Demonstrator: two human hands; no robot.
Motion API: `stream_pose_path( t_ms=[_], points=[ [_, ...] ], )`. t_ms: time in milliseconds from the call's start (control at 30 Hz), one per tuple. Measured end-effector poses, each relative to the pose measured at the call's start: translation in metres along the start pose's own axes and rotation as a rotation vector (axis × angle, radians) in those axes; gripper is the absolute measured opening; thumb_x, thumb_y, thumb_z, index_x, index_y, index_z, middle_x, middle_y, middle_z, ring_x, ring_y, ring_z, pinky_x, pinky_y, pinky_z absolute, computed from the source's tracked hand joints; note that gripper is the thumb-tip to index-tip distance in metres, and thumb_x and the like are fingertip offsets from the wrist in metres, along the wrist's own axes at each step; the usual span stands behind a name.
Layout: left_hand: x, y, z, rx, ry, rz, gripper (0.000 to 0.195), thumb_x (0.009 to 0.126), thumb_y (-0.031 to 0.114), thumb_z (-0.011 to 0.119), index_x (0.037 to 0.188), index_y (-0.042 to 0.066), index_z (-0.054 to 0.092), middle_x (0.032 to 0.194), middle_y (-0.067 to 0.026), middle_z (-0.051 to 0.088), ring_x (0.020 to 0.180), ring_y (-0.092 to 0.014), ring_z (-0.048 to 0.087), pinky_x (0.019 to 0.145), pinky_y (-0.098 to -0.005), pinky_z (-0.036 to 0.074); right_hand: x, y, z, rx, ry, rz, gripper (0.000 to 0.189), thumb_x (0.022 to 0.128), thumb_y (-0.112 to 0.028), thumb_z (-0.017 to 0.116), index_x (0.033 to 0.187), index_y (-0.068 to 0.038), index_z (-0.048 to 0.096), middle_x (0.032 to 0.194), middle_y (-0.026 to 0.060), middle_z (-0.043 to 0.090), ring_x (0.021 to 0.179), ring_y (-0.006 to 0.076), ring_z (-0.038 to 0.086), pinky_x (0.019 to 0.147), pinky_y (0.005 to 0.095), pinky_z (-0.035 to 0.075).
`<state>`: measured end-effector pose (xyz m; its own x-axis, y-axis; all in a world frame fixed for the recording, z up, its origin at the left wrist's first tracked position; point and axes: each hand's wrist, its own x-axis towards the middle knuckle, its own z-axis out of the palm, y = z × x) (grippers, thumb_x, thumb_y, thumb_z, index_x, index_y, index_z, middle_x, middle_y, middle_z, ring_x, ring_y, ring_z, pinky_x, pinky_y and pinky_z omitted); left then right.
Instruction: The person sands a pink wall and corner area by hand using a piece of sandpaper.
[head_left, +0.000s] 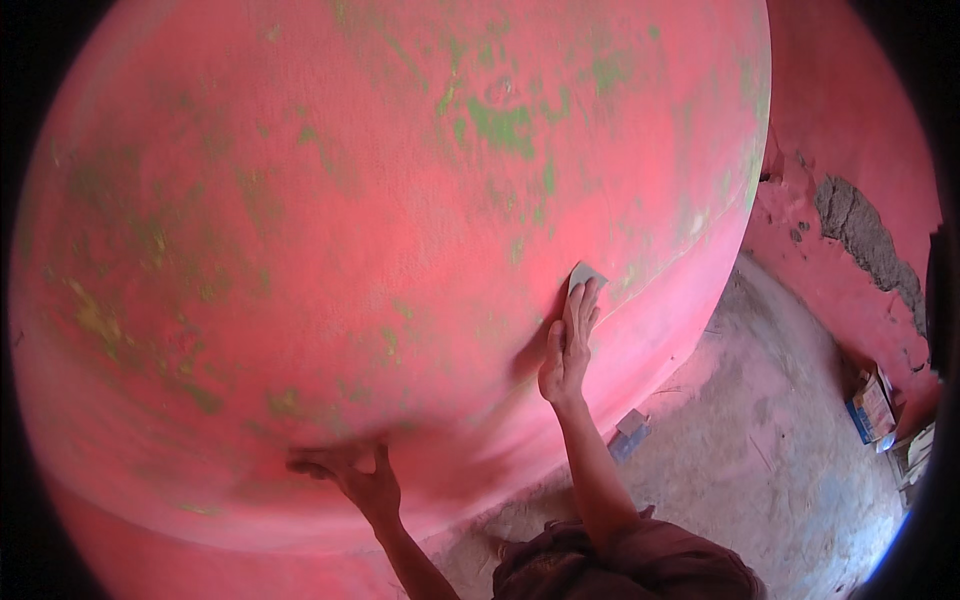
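Note:
A painted pink wall (360, 247) with worn green patches fills most of the view and looks bowed by the lens. My right hand (571, 341) presses a small greyish sheet (586, 276), which looks like sandpaper, against the wall. The sheet's far corner shows past my fingertips; the rest lies under the fingers. Lower and to the left, my left hand (360, 474) rests on the wall with thumb and fingers spread, holding nothing. Around both hands the wall has a faint horizontal line and a paler lower band.
A dusty concrete floor (750, 420) runs along the wall's foot. Grey-blue pieces of sheet (630, 435) lie there. To the right, another pink wall (840, 97) has a broken patch of bare plaster (870, 236). An open cardboard box (871, 409) stands below it.

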<state>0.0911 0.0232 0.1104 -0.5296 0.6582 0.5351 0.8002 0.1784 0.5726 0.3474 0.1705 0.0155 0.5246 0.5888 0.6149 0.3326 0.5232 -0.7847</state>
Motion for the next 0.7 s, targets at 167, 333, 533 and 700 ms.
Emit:
stream_pose_path(
  t_ms=[167, 333, 533, 700],
  points=[
    [-0.001, 0.003, 0.003, 0.034, 0.085, 0.061, 0.12, 0.077, 0.036, 0.078, 0.152, 0.007, -0.01, 0.155, -0.0275, -0.016, 0.144, -0.041, -0.016, 0.116, -0.0543, 0.006, -0.034, 0.049, -0.01, 0.427, 0.296, 0.883, 0.057, 0.101, -0.026, 0.033, 0.152, -0.003, 0.019, 0.154, 0.0162, 0.03, 0.142, 0.0304, 0.029, 0.115, 0.0359, 0.022],
    [-0.002, 0.003, 0.004, 0.042, 0.063, 0.038, 0.12, 0.077, 0.038, 0.078, 0.152, 0.006, -0.011, 0.155, -0.0284, -0.016, 0.144, -0.041, -0.015, 0.116, -0.0542, 0.008, -0.02, 0.025, -0.018, 0.338, 0.198, 0.711, 0.058, 0.103, -0.029, 0.037, 0.15, 0.002, 0.022, 0.156, 0.0145, 0.025, 0.143, 0.0249, 0.025, 0.114, 0.0324, 0.021],
    [-0.005, 0.005, 0.0, 0.052, 0.074, 0.048, 0.119, 0.078, 0.035, 0.078, 0.152, 0.007, -0.011, 0.155, -0.0279, -0.018, 0.144, -0.041, -0.016, 0.116, -0.0546, 0.008, -0.011, -0.004, -0.003, -0.063, -0.034, -0.012, 0.057, 0.102, -0.029, 0.036, 0.149, 0.002, 0.025, 0.157, 0.0218, 0.018, 0.147, 0.0367, 0.011, 0.118, 0.0447, 0.008],
    [-0.006, 0.005, 0.0, -0.028, 0.063, -0.026, 0.115, 0.081, 0.032, 0.075, 0.151, 0.006, -0.012, 0.156, -0.0279, -0.015, 0.144, -0.042, -0.014, 0.116, -0.0559, 0.006, -0.058, 0.05, -0.001, 0.205, 0.448, 1.155, 0.061, 0.1, -0.033, 0.044, 0.146, 0.003, 0.03, 0.104, 0.0181, 0.069, 0.092, 0.0282, 0.065, 0.081, 0.039, 0.05]
  ],
)
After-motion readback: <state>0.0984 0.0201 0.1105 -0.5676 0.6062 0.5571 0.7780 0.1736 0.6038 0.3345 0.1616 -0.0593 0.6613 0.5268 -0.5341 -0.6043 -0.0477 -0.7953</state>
